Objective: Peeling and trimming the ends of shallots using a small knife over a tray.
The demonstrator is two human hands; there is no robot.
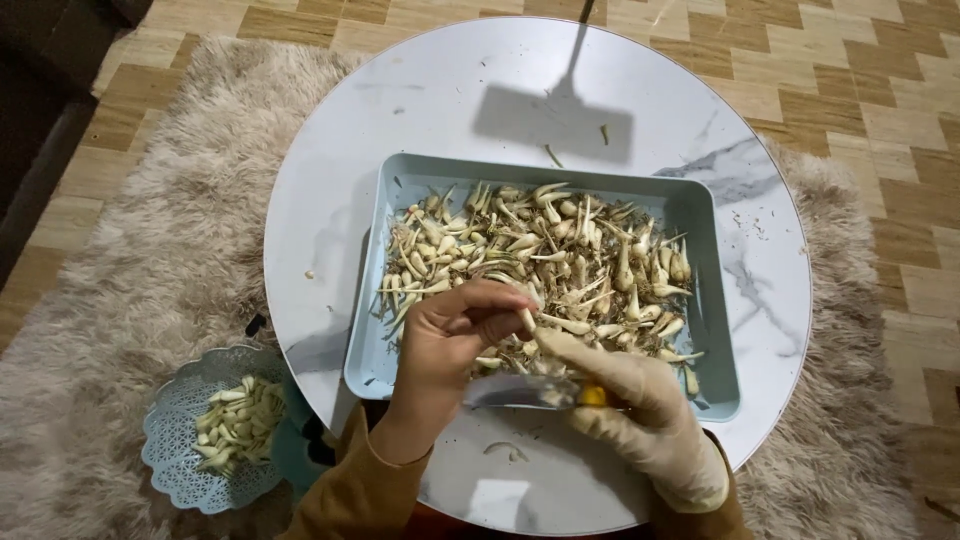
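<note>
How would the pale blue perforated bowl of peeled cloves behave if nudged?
The pale blue perforated bowl looks like thin plastic, so probably light. It sits on the shaggy beige rug, so it would likely tilt or snag rather than slide. The peeled cloves lie loose and could spill.

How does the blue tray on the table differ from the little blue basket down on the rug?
The tray is rectangular with smooth solid walls; the basket is round with lacy, perforated sides. The tray sits on the round table, the basket lower down on the shaggy rug. The tray holds a large heap of small bulbs with roots and stems; the basket holds a small pile of trimmed pale pieces. Both are pale blue.
</note>
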